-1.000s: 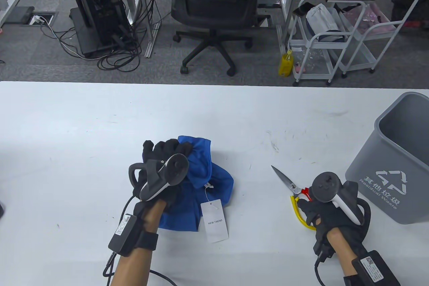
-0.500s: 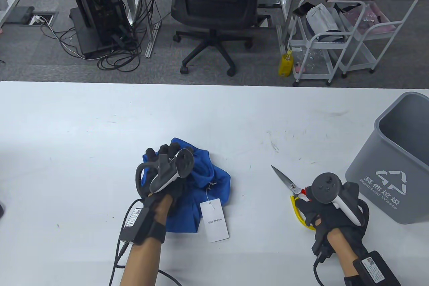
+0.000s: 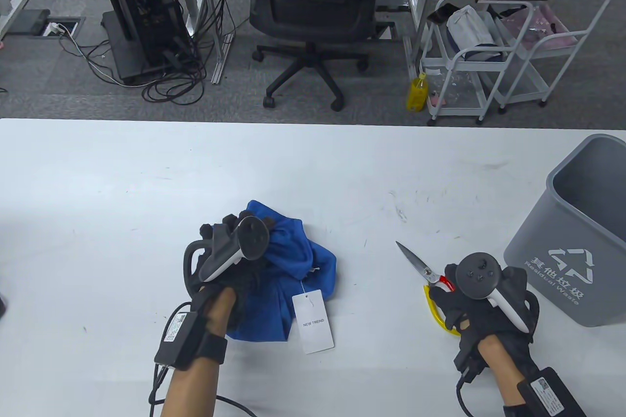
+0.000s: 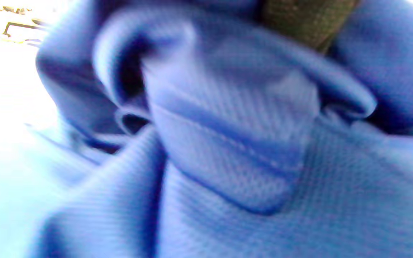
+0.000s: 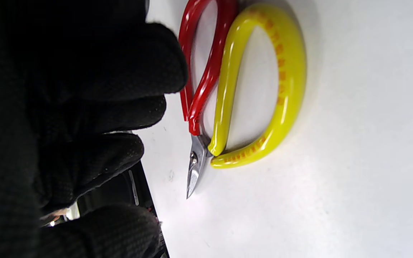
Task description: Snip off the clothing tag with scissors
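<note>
Left hand (image 3: 230,260) grips crumpled blue knit garment (image 3: 298,260) — right hand (image 3: 469,304), fingers curled, rests on red-and-yellow-looped scissors (image 3: 430,285)

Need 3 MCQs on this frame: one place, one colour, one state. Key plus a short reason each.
1. Where does the bin stand?
A. table's right edge
B. table's left edge
C. on the floor

2. What colours are the handles of the scissors?
A. red and yellow
B. both black
C. green and white

3. How is the tag now?
A. cut off, in the bin
B. on its string, tied to the garment
C. held in the right hand

Key: A, it sits at the right edge of the table; A, both loops show in the right wrist view; B, the string runs up to the blue cloth.
</note>
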Motion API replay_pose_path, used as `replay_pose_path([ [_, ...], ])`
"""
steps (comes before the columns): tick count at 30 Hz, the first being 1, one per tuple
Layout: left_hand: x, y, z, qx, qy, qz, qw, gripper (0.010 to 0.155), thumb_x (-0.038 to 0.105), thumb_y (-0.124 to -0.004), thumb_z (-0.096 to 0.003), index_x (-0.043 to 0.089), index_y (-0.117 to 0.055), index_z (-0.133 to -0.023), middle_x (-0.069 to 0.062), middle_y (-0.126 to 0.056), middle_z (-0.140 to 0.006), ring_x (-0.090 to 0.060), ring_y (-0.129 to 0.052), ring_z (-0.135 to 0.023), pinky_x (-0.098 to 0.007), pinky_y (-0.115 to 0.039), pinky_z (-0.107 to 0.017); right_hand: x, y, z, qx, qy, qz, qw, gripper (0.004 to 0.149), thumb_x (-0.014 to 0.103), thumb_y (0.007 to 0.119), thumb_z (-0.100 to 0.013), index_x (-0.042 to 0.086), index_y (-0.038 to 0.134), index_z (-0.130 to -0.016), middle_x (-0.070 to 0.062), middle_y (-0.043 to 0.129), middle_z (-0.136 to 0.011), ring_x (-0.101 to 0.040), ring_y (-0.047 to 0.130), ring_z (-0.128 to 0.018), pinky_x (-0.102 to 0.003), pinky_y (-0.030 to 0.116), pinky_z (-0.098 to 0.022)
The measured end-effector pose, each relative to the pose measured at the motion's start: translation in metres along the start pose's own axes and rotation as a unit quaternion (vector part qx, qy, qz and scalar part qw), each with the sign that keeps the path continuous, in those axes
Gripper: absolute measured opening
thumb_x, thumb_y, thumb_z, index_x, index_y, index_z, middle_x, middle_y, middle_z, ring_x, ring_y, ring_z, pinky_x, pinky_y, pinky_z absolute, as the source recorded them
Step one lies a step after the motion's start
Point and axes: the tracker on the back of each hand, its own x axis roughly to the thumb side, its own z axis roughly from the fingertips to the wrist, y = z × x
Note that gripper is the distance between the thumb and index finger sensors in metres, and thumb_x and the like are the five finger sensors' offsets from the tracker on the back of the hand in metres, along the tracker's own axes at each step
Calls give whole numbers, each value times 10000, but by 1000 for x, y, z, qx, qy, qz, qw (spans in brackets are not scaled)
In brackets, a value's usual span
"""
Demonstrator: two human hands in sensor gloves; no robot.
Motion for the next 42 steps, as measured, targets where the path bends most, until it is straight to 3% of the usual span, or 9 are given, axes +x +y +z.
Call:
replay_pose_path([
  [7, -15, 28, 58, 66, -26, 35, 997, 699, 510, -783, -413, 463, -480, -1042, 29, -475, -1182, -333, -507, -1112, -737, -409, -735, 18, -3, 10, -33, -44, 5, 998, 703, 524, 816, -442, 144, 668, -1014, -206, 791, -881, -372, 984, -479, -509, 883, -341],
  [11, -3, 19, 100, 61, -56, 22, 996, 705, 531, -769, -423, 451, -476, -1059, 15, -474, -1191, -351, -495, -1119, -747, -406, -732, 39, -1, 15, -43, -79, -3, 996, 709, 541, 801, -444, 148, 663, -1018, -204, 791, -884, -376, 980, -500, -515, 881, -355],
  [13, 4, 11, 106, 68, -69, -14, 995, 708, 543, -762, -421, 457, -468, -1059, 20, -479, -1190, -344, -501, -1119, -739, -413, -737, 51, 1, 16, -39, -93, -5, 995, 710, 549, 795, -440, 148, 670, -1013, -203, 799, -876, -383, 978, -519, -525, 878, -369],
  [19, 14, -3, 105, 59, -92, -33, 993, 701, 539, -757, -416, 455, -473, -1051, 26, -492, -1181, -332, -513, -1114, -738, -416, -735, 95, 12, 19, 37, -115, -96, 988, 725, 571, 784, -430, 130, 693, -999, -215, 813, -859, -407, 969, -535, -549, 865, -381],
  [23, 12, -3, 107, 56, -92, -21, 994, 700, 540, -755, -416, 451, -476, -1052, 20, -496, -1179, -333, -520, -1111, -739, -423, -732, 127, 34, 13, 84, -103, -66, 989, 724, 608, 774, -423, 101, 767, -941, -203, 863, -805, -397, 986, -496, -534, 880, -352],
  [27, 11, -3, 108, 53, -94, -14, 994, 698, 541, -753, -416, 447, -479, -1051, 18, -493, -1179, -335, -522, -1109, -738, -426, -730, 152, 58, 6, 126, -86, -35, 988, 766, 645, 753, -424, 89, 756, -951, -207, 844, -826, -394, 978, -520, -528, 877, -372],
  [33, 10, -3, 107, 41, -98, -1, 994, 700, 540, -751, -419, 442, -474, -1055, 13, -477, -1183, -338, -512, -1111, -743, -420, -728, 173, 84, -3, 164, -66, -4, 984, 864, 699, 721, -428, 52, 679, -1000, -255, 629, -959, -435, 828, -682, -559, 773, -500],
  [42, 12, -3, 107, 40, -106, 5, 994, 701, 540, -751, -421, 442, -471, -1056, 11, -461, -1187, -340, -506, -1113, -745, -416, -729, 188, 102, -6, 177, -55, 42, 982, 822, 688, 720, -492, 29, 659, -980, -253, 432, -1033, -457, 662, -834, -610, 635, -634],
])
